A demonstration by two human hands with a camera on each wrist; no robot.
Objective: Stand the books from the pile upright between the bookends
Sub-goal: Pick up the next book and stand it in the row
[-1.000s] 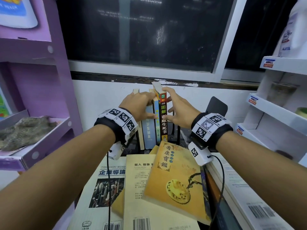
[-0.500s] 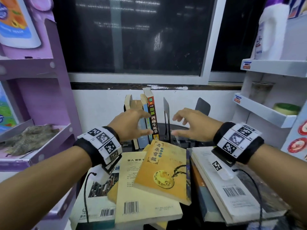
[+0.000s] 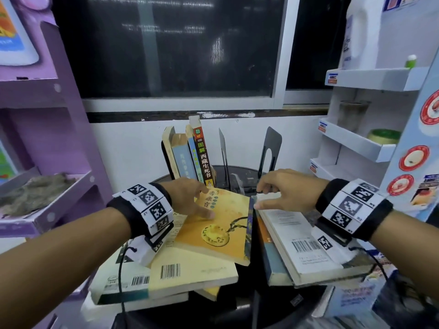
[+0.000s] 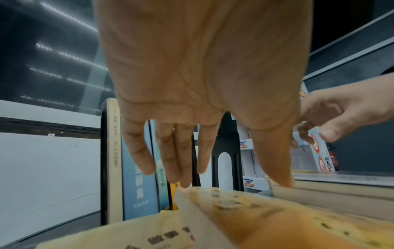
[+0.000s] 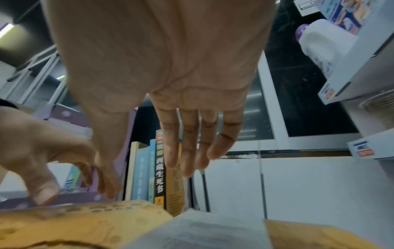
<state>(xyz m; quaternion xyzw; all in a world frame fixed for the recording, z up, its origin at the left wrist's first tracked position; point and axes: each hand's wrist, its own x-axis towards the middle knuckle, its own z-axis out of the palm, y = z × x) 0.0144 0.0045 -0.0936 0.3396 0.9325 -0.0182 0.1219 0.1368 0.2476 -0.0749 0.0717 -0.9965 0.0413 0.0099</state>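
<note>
Orange book (image 3: pixel 221 224) under both loose, empty grips: left hand (image 3: pixel 187 198), right hand (image 3: pixel 288 191); contact unclear.

You get dim indoor light — streaky ceiling-lamp reflections glare on the dark window (image 3: pixel 166 48). Wrist views blur the yellow book (image 4: pixel 277 224) up close; shelf edges bow with wide-angle distortion.
</note>
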